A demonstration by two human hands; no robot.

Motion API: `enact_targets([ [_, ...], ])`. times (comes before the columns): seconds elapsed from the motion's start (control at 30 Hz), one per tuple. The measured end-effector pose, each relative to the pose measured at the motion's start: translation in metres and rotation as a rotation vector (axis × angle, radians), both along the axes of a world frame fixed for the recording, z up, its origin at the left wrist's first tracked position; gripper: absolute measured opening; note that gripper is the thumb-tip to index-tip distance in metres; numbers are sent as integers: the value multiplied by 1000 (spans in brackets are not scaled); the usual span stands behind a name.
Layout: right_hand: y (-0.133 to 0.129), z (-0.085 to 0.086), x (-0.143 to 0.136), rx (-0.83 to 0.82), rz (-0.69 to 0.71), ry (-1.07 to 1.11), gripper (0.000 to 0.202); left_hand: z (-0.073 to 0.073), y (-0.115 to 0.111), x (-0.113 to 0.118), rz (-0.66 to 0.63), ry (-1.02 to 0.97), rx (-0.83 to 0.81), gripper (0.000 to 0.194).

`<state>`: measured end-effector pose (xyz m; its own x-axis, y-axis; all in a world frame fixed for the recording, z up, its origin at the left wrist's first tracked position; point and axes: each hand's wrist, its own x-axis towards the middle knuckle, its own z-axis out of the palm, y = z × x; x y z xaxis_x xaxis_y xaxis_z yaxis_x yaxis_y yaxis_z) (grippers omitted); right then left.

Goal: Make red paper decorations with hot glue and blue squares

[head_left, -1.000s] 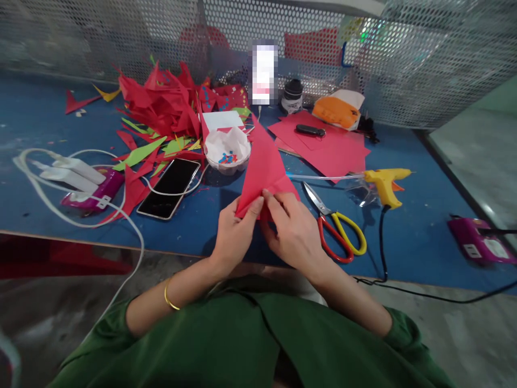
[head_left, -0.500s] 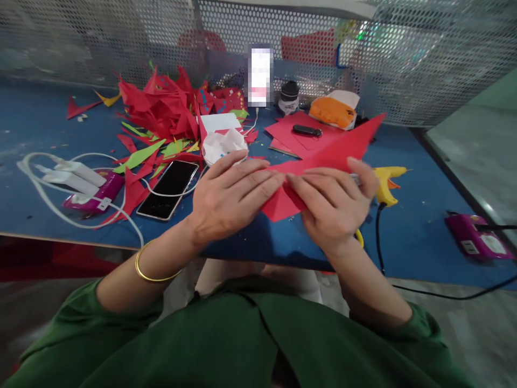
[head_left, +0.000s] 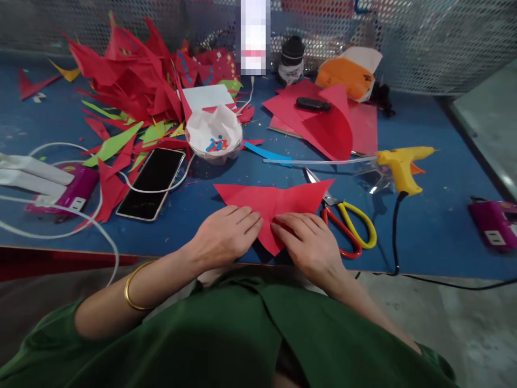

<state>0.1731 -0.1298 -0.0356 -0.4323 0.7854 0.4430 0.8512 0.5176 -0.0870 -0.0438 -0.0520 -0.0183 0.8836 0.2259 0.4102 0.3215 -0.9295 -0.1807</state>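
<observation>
The blue bench (head_left: 194, 210) stretches out beneath and to either side of both grips. A heap of red paper (head_left: 129, 75) sits beyond the left grip and off to its left, with green and yellow scraps (head_left: 115, 143) along its near edge. Red sheets (head_left: 299, 126) lie beyond the right grip, one of them curling up.

The folded red paper (head_left: 277, 202) is under the fingers of both grips, its two wings spreading past them and its point toward the person between them. The left grip (head_left: 226, 234) lays its fingers over the left part; the right grip (head_left: 315, 245) has bent fingers on the right part. Whether either one pinches from below cannot be told.

Scissors (head_left: 330, 199) lie just right of the right grip, partly beneath the paper's right tip. A phone (head_left: 151, 178) rests left of the left grip, a yellow glue gun (head_left: 398, 164) well right of the right grip. Beyond the left grip stands a lined bowl (head_left: 202, 129); a blue strip (head_left: 266, 155) lies beyond both grips, near the bowl. Smallest are the coloured bits (head_left: 218, 144) inside the bowl.
</observation>
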Motion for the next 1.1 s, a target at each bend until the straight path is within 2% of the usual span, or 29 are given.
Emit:
enact_targets([
  [0.2,0,4,1,-96,-67,151,24,-10,2,-9,25,-91,-199,19],
  [0.3,2,6,3,-156,-93,269,19,-8,2,-11,34,-185,-350,16],
  [0.47,5,8,3,-281,-201,467,9,-4,1,-8,150,-358,-691,9],
  [0.53,5,9,1,-291,-219,499,9,-2,1,-5,185,-382,-768,7],
  [0.63,5,10,-1,-293,-233,506,10,-1,3,-2,232,-366,-797,8],
  [0.8,7,11,-4,-307,-322,489,14,-1,3,1,324,-318,-752,10],
  [1.1,10,10,-6,-320,-401,419,18,-2,3,2,396,-271,-695,16],
])
